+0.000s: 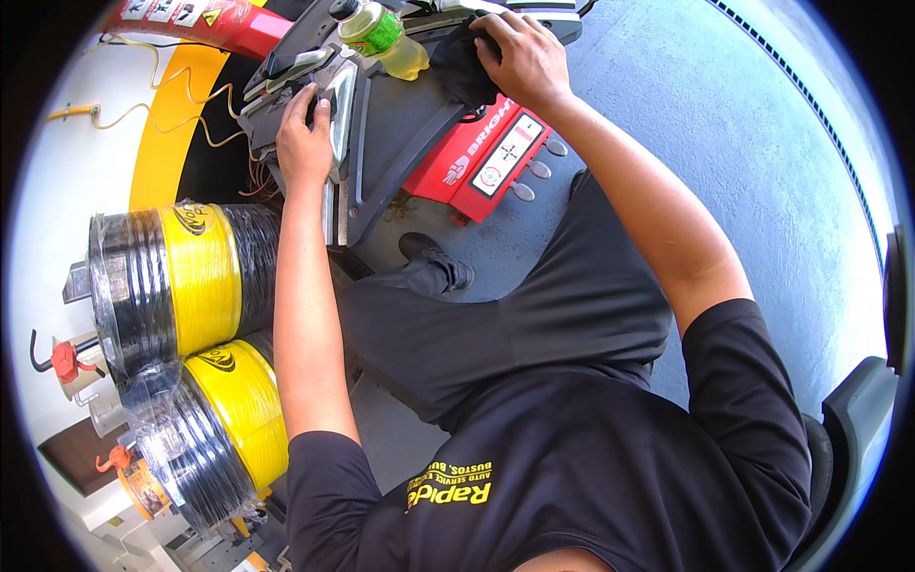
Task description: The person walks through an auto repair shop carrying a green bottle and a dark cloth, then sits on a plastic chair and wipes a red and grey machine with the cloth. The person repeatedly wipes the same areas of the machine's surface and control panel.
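My right hand [522, 59] presses a dark cloth [459, 65] onto the top of a grey workshop machine [400, 124], fingers bunched over the fabric. My left hand [303, 133] grips a pale metal bracket [341, 100] on the machine's left side, fingers curled over its edge. A bottle with a green label and yellowish liquid [383, 36] lies on the machine between my two hands. Both my forearms reach up from my black T-shirt at the bottom of the view.
A red pedal panel [496, 153] with several metal pedals juts from the machine's base. Two black-and-yellow drums wrapped in plastic [181, 276] [224, 429] stand at left. Yellow wires [172, 105] trail near them. My dark shoe [437, 265] rests on grey concrete floor [762, 172].
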A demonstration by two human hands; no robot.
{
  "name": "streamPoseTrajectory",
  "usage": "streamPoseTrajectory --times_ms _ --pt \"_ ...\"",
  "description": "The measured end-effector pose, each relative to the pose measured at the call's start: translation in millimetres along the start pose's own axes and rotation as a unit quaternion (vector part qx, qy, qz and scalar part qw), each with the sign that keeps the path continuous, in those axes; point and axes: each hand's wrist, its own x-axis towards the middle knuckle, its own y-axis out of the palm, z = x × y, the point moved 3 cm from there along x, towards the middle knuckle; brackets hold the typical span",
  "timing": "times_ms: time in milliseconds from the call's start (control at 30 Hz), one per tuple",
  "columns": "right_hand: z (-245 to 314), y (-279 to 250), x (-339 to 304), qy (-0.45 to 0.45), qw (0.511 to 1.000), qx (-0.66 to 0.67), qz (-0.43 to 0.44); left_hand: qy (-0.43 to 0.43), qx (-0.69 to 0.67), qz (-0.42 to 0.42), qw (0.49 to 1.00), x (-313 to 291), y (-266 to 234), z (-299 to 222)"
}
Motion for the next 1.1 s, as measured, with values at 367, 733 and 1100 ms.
streamPoseTrajectory --times_ms 367,733,1100 --pt "-0.7 -3.8 2.9 0.022 0.999 0.04 0.027 0.01 -0.007 -0.012 1.0 -1.8 1.2 2.9" --pt "-1.7 0.4 -0.4 -0.006 1.0 0.012 -0.004 -0.01 0.028 0.004 1.0 9.3 2.3 -7.7" --pt "0.7 0.0 1.5 0.002 1.0 0.021 0.002 -0.027 -0.001 0.028 0.999 2.7 -6.7 -8.8"
